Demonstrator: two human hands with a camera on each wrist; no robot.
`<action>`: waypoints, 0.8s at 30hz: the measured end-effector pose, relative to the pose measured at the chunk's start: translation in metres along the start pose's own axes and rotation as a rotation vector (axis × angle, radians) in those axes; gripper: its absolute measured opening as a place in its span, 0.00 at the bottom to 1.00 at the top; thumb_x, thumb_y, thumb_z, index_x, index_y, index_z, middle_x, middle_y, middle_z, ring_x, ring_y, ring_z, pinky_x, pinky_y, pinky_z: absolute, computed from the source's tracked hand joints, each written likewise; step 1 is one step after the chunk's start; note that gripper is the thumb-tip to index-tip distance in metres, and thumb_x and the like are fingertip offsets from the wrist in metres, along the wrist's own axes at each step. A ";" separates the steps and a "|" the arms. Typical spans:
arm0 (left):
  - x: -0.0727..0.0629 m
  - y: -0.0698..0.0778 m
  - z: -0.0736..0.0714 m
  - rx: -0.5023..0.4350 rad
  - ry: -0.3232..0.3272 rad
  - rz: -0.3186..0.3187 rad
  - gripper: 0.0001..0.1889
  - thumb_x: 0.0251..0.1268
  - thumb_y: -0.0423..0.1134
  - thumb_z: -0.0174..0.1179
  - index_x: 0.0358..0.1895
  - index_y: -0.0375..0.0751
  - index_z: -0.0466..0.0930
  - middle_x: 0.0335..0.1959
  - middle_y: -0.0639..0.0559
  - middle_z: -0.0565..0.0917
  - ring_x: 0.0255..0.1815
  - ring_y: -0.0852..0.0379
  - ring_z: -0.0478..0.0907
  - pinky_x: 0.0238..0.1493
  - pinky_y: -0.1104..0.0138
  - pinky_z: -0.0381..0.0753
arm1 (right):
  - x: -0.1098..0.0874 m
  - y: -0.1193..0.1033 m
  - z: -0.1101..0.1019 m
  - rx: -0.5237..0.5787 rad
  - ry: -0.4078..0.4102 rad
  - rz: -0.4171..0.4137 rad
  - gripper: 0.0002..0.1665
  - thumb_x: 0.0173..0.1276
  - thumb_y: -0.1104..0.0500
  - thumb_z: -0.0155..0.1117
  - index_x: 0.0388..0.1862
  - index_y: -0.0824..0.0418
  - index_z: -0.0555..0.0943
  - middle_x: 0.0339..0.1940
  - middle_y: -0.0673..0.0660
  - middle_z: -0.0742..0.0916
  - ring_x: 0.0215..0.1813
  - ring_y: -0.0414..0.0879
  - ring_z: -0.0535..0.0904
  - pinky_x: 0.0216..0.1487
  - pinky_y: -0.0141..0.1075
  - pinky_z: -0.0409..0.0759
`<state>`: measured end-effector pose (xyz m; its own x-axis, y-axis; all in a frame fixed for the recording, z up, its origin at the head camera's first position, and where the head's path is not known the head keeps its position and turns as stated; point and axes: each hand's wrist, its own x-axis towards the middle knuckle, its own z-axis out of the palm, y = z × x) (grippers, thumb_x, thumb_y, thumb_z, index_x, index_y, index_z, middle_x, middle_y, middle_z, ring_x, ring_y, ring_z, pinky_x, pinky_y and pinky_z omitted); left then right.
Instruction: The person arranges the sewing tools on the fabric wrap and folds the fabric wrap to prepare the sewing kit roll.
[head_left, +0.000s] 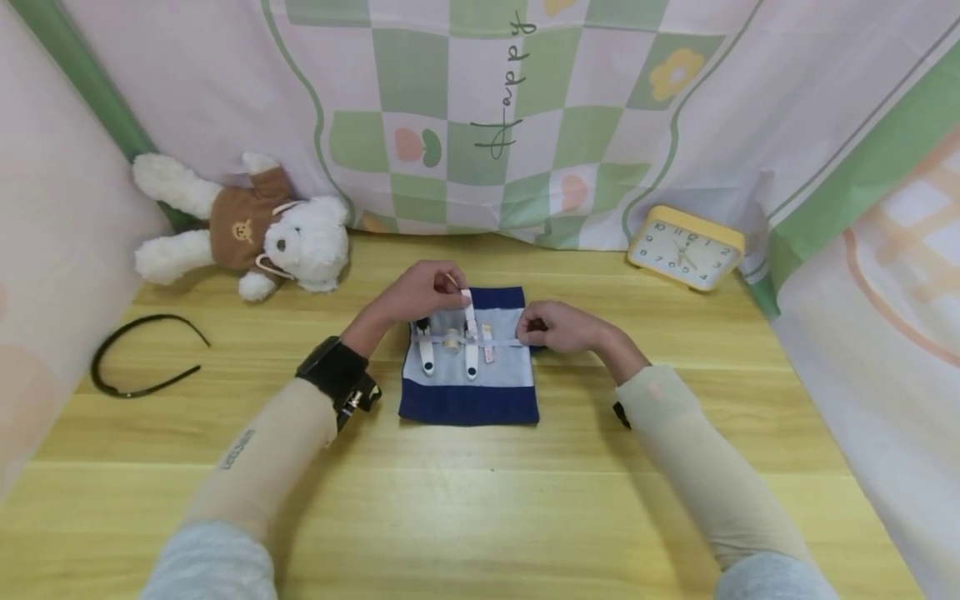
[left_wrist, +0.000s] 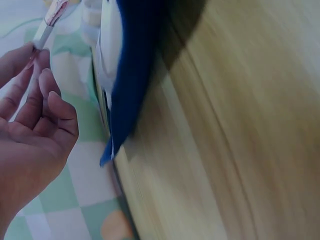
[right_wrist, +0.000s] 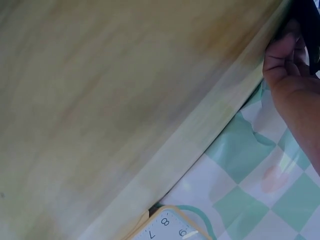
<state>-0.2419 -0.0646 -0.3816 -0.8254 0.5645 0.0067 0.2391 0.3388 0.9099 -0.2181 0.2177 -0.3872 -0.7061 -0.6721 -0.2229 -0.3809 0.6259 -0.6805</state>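
A navy and light-blue fabric pouch (head_left: 468, 404) lies unfolded on the table, a pale band (head_left: 504, 342) running across its middle. Between thumb and fingertips, my left hand (head_left: 427, 290) pinches the upper end of a slim white and pink stick (head_left: 469, 310), also visible in the left wrist view (left_wrist: 46, 30); its lower end reaches the band. At the pouch's right edge, my right hand (head_left: 558, 327) pinches the band's end with curled fingers. Two white-handled tools (head_left: 427, 357), a small beige roll (head_left: 452, 341) and a small pink-and-white piece (head_left: 488, 343) lie along the band.
A white plush dog (head_left: 300, 242) in a brown top lies at the back left, above a black headband (head_left: 142, 392). At the back right stands a yellow alarm clock (head_left: 686, 248). A checked green and white curtain (head_left: 480, 142) hangs along the table's far edge.
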 end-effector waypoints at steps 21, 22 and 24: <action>0.020 0.006 0.026 0.059 -0.030 -0.087 0.07 0.74 0.39 0.63 0.46 0.40 0.80 0.45 0.46 0.84 0.47 0.49 0.82 0.47 0.56 0.79 | 0.004 0.001 0.001 0.024 -0.010 0.002 0.06 0.77 0.69 0.56 0.40 0.66 0.81 0.34 0.56 0.80 0.35 0.47 0.73 0.42 0.42 0.73; 0.021 0.006 0.027 0.053 -0.024 -0.095 0.07 0.74 0.39 0.63 0.46 0.40 0.81 0.46 0.46 0.84 0.47 0.49 0.82 0.47 0.56 0.79 | 0.004 0.000 0.001 0.028 -0.011 0.001 0.07 0.77 0.69 0.56 0.39 0.66 0.81 0.34 0.56 0.80 0.35 0.47 0.73 0.42 0.42 0.73; 0.023 0.005 0.028 0.041 -0.013 -0.111 0.07 0.73 0.40 0.64 0.46 0.41 0.81 0.46 0.47 0.84 0.47 0.50 0.82 0.47 0.56 0.79 | 0.004 0.000 0.001 0.035 -0.014 -0.002 0.06 0.77 0.69 0.56 0.40 0.66 0.81 0.34 0.56 0.80 0.34 0.47 0.73 0.41 0.42 0.73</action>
<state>-0.2454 -0.0292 -0.3881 -0.8414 0.5313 -0.0992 0.1674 0.4307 0.8868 -0.2201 0.2151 -0.3888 -0.6968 -0.6790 -0.2311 -0.3614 0.6107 -0.7046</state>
